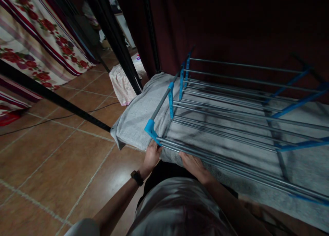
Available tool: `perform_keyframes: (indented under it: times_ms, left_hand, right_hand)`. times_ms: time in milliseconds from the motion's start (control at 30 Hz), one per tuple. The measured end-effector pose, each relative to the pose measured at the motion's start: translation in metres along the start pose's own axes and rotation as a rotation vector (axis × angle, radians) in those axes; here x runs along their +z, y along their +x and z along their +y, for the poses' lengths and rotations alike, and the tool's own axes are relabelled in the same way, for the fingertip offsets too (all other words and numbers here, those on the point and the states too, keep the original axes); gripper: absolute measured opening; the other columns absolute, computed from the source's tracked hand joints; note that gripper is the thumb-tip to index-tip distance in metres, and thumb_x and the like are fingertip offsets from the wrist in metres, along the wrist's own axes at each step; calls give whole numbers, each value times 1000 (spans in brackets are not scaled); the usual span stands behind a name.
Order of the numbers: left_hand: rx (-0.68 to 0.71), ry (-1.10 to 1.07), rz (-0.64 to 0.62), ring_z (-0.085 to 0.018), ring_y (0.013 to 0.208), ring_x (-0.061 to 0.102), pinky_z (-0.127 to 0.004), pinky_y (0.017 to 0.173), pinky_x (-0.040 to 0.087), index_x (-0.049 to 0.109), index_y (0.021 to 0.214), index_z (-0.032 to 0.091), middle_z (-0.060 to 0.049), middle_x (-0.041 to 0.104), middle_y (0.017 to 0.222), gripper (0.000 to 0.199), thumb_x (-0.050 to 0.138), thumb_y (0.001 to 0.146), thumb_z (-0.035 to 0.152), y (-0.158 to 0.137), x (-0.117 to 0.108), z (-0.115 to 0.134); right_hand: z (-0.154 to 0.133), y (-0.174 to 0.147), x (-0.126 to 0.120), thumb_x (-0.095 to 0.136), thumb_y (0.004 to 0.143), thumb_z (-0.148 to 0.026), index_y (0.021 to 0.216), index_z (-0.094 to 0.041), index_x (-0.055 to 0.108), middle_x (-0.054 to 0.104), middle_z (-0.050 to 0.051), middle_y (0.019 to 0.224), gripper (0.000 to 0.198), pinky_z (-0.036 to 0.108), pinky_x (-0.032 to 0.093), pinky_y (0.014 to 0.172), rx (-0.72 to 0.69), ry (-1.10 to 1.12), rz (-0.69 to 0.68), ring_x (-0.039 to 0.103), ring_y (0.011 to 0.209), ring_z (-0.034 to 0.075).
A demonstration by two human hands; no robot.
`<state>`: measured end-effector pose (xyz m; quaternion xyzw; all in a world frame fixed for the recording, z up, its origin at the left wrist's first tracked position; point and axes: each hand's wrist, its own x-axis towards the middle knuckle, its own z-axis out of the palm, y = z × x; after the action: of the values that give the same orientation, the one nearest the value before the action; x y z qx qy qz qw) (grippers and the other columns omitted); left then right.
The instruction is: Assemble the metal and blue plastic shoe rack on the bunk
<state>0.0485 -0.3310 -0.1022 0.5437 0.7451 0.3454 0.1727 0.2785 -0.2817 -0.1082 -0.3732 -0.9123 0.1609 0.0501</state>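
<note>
A dark red curtain (231, 27) walls off the back, tiled floor (53, 153) spreads out left, and there in the middle is the grey cloth (136, 114), draped over a low, long surface. On top of it sits the drying rack (246, 114), lying lengthwise right in front of the person! Metal rods run off to the right, blue uprights (171, 104) stand at the left end, and the rods there look seated: that side appears assembled. The far end slips out of view at the right, so whether anything remains to be joined there, nobody can say.

Down to the hands! The left hand (153, 155), watch (137, 177) on its wrist, is curled closed at the near corner, apparently gripping the foot of the blue corner piece (149, 125). The right hand (192, 164) lies half-curled at the front rods, fingertips tucked from sight; its grip cannot be told.
</note>
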Motion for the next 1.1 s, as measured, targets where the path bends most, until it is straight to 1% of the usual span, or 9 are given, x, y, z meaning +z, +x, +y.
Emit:
perform_keyframes:
  times_ms: [100,200,300,367,533,667,800,967,1100]
  left_hand:
    - [-15,45,-1,-29,95,67,-44,89,55,59,92,20,-9,68,93,9,61,84,17,0,-2,5]
    - [-19,79,29,-28,96,68,-43,89,55,60,100,21,-9,69,95,13,59,86,21,-4,-5,9]
    - [-10,45,1,-27,96,68,-42,88,56,58,110,20,-9,69,100,23,56,88,22,-9,-3,7]
    - [29,3,-47,-25,97,68,-41,87,56,55,118,19,-10,69,104,30,52,88,19,-11,0,0]
    - [225,84,-45,-27,120,58,-49,106,47,56,123,16,-15,64,121,34,42,92,19,-5,-3,-27]
    - [226,272,-17,-32,134,48,-55,112,41,54,131,13,-20,55,140,41,44,97,33,4,-12,-49]
    - [220,393,-26,-35,137,45,-58,114,38,55,132,11,-21,51,145,47,44,98,40,7,-21,-58]
    - [168,230,-54,-28,134,51,-50,114,41,57,132,14,-16,55,142,45,38,99,37,12,-29,-48]
    - [171,74,-94,-26,135,50,-49,117,38,56,135,16,-13,59,139,45,39,94,25,21,-22,-40]
  right_hand:
    - [-2,-2,-5,32,100,-19,110,-24,66,74,11,100,36,33,52,79,16,-8,-16,70,93,26]
    - [-4,-4,-13,33,102,-26,116,-24,65,74,11,104,35,33,53,77,76,8,-36,71,92,25]
    - [-4,-6,-19,32,102,-26,116,-24,66,73,9,110,36,31,53,83,79,30,-70,69,99,23]
    - [-3,-5,-20,33,101,-22,113,-26,67,72,8,112,36,30,52,88,64,35,-89,68,104,22]
    - [-4,-3,-18,32,100,-19,114,-27,67,72,7,108,38,32,54,86,62,-7,-111,69,104,23]
    - [-6,-2,-21,33,100,-19,112,-26,67,72,7,110,37,30,54,86,46,-33,-113,69,103,22]
    - [-6,-3,-19,36,99,-16,112,-27,67,72,6,113,36,28,54,88,49,-13,-90,69,105,21]
    - [-2,-3,-5,37,98,-16,119,-28,67,64,7,131,37,34,51,100,8,5,30,64,116,23]
    - [-2,0,3,39,98,-18,116,-25,68,70,7,117,34,31,53,99,4,42,35,67,112,22]
